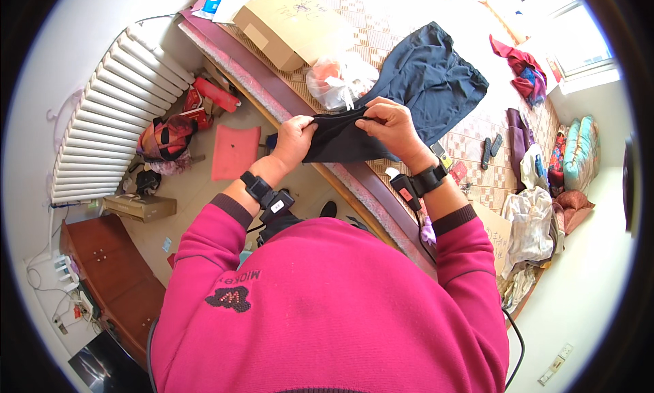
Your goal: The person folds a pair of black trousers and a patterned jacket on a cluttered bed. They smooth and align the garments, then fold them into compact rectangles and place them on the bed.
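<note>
A pair of dark trousers (429, 76) lies across the patterned mat of the bed, its near end lifted over the bed's edge. My left hand (294, 141) pinches one corner of that black end between thumb and fingers. A short way to the right, my right hand (391, 125) grips the same upper edge with bent fingers. Between the two hands the cloth is drawn fairly straight, and its lower part hangs down. Just beyond my hands sits a knotted clear plastic bag (340, 81) with something pinkish inside.
A cardboard box (294, 28) stands at the bed's far left. Remote controls (490, 150) and a small yellow device (441, 154) lie right of the trousers. Bundled clothes (529, 229) are piled farther right. On the floor are a pink stool (236, 153), bags (166, 137) and a flat carton (140, 207), near a white radiator (120, 112).
</note>
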Tool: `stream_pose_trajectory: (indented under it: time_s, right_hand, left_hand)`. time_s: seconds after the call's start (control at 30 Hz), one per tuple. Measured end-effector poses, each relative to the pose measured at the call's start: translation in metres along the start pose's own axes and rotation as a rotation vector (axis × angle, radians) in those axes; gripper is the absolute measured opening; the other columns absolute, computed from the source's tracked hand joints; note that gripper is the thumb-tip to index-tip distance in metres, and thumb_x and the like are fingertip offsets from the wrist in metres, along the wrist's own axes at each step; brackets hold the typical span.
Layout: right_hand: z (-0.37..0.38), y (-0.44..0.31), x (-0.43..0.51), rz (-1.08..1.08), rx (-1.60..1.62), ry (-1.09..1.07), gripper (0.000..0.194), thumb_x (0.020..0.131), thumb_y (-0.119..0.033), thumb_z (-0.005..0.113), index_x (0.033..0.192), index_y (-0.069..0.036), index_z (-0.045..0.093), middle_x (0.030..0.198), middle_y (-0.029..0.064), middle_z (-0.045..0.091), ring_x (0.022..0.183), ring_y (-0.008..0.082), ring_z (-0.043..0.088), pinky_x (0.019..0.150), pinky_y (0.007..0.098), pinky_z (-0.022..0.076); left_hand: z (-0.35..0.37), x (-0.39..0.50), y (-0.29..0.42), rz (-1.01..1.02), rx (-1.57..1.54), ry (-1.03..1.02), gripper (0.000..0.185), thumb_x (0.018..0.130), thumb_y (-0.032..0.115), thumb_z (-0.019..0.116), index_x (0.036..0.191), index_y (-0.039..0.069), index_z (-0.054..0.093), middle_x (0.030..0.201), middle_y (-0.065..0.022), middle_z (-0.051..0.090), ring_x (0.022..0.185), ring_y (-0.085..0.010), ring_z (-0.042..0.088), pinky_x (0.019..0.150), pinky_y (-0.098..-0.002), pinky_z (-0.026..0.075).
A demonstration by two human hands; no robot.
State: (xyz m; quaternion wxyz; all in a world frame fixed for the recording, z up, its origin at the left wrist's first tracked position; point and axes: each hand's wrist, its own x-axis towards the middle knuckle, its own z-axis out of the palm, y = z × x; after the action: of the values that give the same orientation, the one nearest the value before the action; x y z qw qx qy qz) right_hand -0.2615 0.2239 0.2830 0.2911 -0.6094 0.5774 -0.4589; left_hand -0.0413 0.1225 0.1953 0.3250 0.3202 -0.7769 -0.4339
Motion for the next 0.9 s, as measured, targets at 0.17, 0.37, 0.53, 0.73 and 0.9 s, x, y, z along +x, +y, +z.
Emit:
stream_pose_trajectory:
  time_s: [0.17,0.37,0.53,0.73,0.9]
  right_hand:
    - [0.0,0.001,-0.003,0.108,0.141,0.013,0.01,0.079,0.003,0.072,0.08,0.007,0.062,0.088,0.005,0.057,0.066,0.0074,0.059,0.057,0.0201,0.0473]
    - [-0.012,0.007,0.0,0.187,0.245,0.109,0.009,0.081,0.001,0.071,0.078,0.005,0.063,0.081,0.003,0.058,0.066,0.0076,0.057,0.057,0.0212,0.0473]
    - [-0.014,0.014,-0.003,0.226,0.243,0.113,0.01,0.083,-0.002,0.072,0.08,0.003,0.063,0.077,0.0003,0.058,0.063,0.0061,0.056,0.055,0.0204,0.0458]
    - [-0.012,0.047,-0.008,0.486,0.247,0.188,0.014,0.087,-0.01,0.071,0.081,-0.001,0.062,0.067,0.0002,0.06,0.057,0.0067,0.056,0.051,0.0213,0.0458]
    - [0.0,0.088,-0.011,0.565,0.302,0.279,0.013,0.087,-0.009,0.07,0.081,-0.001,0.062,0.067,0.0013,0.061,0.059,0.0081,0.06,0.053,0.0209,0.0498]
  left_hand:
    - [-0.002,0.0,-0.013,-0.157,-0.303,-0.103,0.012,0.088,-0.005,0.058,0.096,-0.003,0.066,0.092,-0.0046,0.068,0.087,-0.0087,0.06,0.079,-0.0249,0.049]
    - [-0.009,0.004,-0.007,0.081,-0.271,-0.084,0.021,0.086,-0.009,0.054,0.097,0.004,0.066,0.098,-0.0051,0.066,0.096,-0.009,0.057,0.083,-0.0265,0.048]
    - [-0.008,0.008,0.002,0.057,-0.11,-0.274,0.02,0.086,-0.005,0.054,0.099,0.002,0.068,0.096,-0.0048,0.067,0.091,-0.011,0.06,0.082,-0.0268,0.049]
    - [0.015,-0.005,-0.011,-0.296,-0.378,-0.514,0.033,0.084,0.01,0.07,0.113,-0.005,0.065,0.099,-0.007,0.07,0.086,-0.009,0.062,0.079,-0.0245,0.05]
    - [0.05,-0.017,-0.036,-0.343,-0.19,-0.332,0.026,0.081,0.01,0.07,0.103,-0.002,0.069,0.087,-0.0089,0.072,0.077,-0.0109,0.064,0.072,-0.0276,0.051]
